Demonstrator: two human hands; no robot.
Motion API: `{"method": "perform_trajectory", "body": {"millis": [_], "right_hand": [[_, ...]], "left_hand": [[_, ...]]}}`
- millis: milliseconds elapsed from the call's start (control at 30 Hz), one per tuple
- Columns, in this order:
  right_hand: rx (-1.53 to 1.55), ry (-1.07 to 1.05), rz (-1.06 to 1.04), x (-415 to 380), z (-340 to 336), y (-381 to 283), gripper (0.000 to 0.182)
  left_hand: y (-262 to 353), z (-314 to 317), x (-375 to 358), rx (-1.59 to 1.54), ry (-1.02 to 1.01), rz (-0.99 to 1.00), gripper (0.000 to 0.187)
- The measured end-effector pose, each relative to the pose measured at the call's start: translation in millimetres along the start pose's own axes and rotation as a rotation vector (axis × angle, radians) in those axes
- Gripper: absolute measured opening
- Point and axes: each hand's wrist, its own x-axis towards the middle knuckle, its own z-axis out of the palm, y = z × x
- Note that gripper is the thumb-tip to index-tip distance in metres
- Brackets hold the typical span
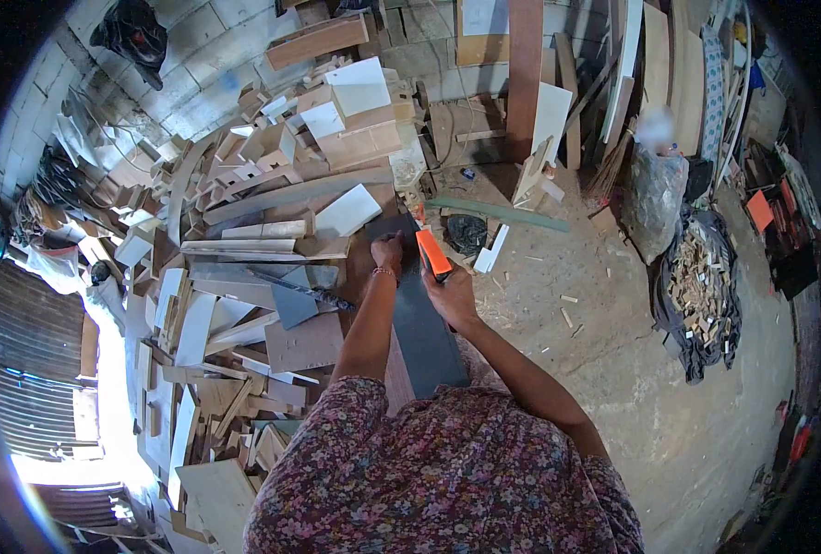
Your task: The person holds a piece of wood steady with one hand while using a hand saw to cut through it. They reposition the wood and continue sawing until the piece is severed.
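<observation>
A long dark grey board [421,323] extends from near my body to the far end of the work surface. My left hand [387,252], its fingers curled, is at the far left part of this board and appears to grip it. A beaded bracelet [384,271] circles that wrist. In my right hand [452,294] is an orange-and-black hand tool [433,254], pointing away from me above the board's right edge. The tool's exact kind does not show clearly. Beyond it are a small orange part [418,214] and a green strip [498,213].
Wooden offcuts [244,319] and white panels [347,210] crowd the left side. A black bag [466,234] lies beyond my right hand. On the right floor are a sack [658,198] and wood scraps on dark cloth [703,286]. Tall boards [526,83] lean against the back wall.
</observation>
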Motion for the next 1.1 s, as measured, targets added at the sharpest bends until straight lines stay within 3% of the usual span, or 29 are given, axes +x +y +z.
{"method": "perform_trajectory", "body": {"millis": [233, 300, 433, 500, 533, 600, 733, 800, 900, 967, 1100], "right_hand": [[0.001, -0.038, 0.032, 1, -2, -3, 0.024], [0.003, -0.034, 0.026, 0, -2, -4, 0.025], [-0.006, -0.011, 0.024, 0, -1, -5, 0.023], [-0.029, -0.02, 0.048, -1, -2, -5, 0.023], [-0.005, -0.017, 0.036, -1, -3, -6, 0.024], [0.016, -0.015, 0.019, -1, -2, -7, 0.025], [0.014, 0.023, -0.043, 0, 8, 10, 0.029], [0.032, 0.038, -0.091, 0, 6, 7, 0.031], [0.139, -0.035, 0.036, -5, -4, -16, 0.027], [0.002, 0.025, -0.082, -6, -2, -15, 0.028], [-0.059, 0.001, -0.111, -3, -2, -15, 0.027]], "left_hand": [[20, -7, -15, -0.139, 0.003, -0.128, 0.017], [6, -8, 0, -0.261, -0.178, -0.138, 0.018], [13, -8, -3, -0.181, -0.216, -0.141, 0.019], [5, -3, -3, -0.106, -0.17, 0.098, 0.017], [0, 2, 2, -0.108, -0.171, 0.099, 0.017], [-10, 13, 13, 0.442, 0.049, 0.442, 0.022], [10, 7, 2, 0.5, -0.002, 0.498, 0.036], [-9, 6, 11, 0.599, -0.004, 0.702, 0.048], [-20, 11, 9, 0.618, -0.008, 0.67, 0.051], [-21, 12, 11, 0.653, 0.021, 0.655, 0.052], [-36, 19, 29, 0.706, 0.09, 0.707, 0.05]]}}
